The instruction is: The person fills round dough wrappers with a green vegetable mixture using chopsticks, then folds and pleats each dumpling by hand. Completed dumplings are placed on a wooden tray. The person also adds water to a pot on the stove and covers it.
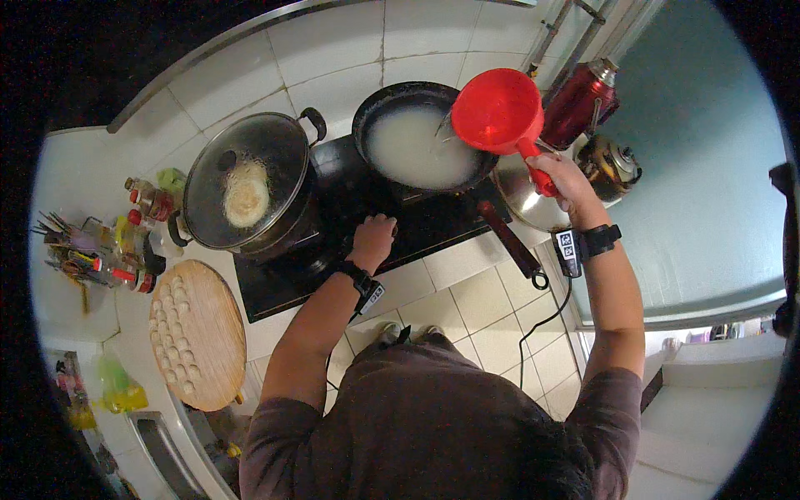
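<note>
My right hand (564, 178) grips the handle of a red plastic water ladle (497, 106), tilted over the right rim of a dark wok (422, 147). A thin stream of water falls from the ladle's lip into the cloudy, whitish liquid in the wok. The wok sits on the right side of a black cooktop (340, 165), its wooden handle (509, 240) jutting over the front edge. My left hand (374, 240) is curled at the cooktop's front, its fingers around what looks like a dark control knob, mostly hidden. On the left side stands a large pot (294, 219) under a fogged glass lid (250, 144).
A round wooden board (219, 337) with rows of dumplings (178, 340) lies left of the cooktop. Bottles (150, 200) and a utensil holder (81, 240) stand behind it. At right are a metal lid (525, 194), a red thermos (578, 103) and a kettle (606, 165).
</note>
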Demonstrator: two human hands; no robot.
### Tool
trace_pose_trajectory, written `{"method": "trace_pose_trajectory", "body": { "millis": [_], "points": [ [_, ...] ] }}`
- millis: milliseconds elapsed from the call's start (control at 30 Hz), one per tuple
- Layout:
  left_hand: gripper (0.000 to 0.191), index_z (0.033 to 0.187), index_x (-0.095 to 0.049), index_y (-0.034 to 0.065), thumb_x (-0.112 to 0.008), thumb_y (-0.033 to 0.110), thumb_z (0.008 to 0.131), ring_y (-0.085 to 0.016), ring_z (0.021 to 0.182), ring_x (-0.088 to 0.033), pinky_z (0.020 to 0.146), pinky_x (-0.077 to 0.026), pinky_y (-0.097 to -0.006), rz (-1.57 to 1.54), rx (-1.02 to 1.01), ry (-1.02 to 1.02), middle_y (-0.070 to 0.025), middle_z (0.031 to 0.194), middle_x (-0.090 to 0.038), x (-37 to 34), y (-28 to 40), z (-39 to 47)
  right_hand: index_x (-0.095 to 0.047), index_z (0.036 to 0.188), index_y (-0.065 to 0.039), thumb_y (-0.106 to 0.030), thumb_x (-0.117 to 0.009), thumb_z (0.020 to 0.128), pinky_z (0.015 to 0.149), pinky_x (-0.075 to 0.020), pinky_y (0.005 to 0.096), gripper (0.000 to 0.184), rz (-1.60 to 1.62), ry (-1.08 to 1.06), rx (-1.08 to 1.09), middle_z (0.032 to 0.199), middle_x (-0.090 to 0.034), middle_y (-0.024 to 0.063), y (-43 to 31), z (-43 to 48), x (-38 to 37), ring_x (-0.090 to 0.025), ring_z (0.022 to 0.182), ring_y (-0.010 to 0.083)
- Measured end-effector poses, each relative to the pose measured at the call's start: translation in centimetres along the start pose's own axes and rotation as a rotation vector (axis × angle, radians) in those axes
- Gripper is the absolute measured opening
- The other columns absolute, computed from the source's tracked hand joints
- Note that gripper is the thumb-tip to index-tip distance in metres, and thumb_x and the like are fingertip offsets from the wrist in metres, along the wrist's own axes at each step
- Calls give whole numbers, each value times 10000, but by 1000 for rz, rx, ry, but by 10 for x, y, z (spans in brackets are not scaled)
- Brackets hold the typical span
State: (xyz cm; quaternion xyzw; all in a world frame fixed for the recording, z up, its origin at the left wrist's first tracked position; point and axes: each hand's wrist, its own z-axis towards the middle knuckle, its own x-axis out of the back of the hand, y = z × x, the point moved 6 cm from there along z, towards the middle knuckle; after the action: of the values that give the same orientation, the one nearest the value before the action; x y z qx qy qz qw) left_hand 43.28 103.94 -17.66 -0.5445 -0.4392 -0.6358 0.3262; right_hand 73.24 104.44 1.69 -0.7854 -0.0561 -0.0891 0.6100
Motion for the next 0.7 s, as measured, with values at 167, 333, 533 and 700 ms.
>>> {"method": "trace_pose_trajectory", "body": {
  "millis": [167,333,533,700],
  "points": [
    [266,1021,-602,85,-578,90,755,-295,930,-542,730,-498,-387,34,-24,40,-107,951,-555,-1,4,-2,-573,827,-41,-247,-598,793,507,-395,211,211,-87,-66,33,686,-565,23,2,27,8,-520,557,91],
    [159,888,-632,57,-552,72,751,-283,901,-549,721,-499,-375,32,-48,88,-117,910,-567,0,4,-1,-582,823,-41,-221,-618,780,518,-380,216,189,-139,-49,35,673,-551,4,7,50,13,-493,549,82],
    [332,1016,-612,62,-662,110,691,-312,920,-542,744,-492,-394,94,-20,-39,-135,974,-567,-11,3,5,-585,862,-7,-219,-606,778,515,-373,231,229,-273,-27,80,671,-535,6,5,57,13,-476,549,89],
    [345,1038,-609,64,-659,116,701,-308,956,-529,773,-480,-406,39,19,-67,-133,1016,-555,-9,1,4,-580,892,8,-206,-596,770,513,-374,244,247,-508,68,151,669,-531,10,0,63,15,-471,549,94]
  ]
}}
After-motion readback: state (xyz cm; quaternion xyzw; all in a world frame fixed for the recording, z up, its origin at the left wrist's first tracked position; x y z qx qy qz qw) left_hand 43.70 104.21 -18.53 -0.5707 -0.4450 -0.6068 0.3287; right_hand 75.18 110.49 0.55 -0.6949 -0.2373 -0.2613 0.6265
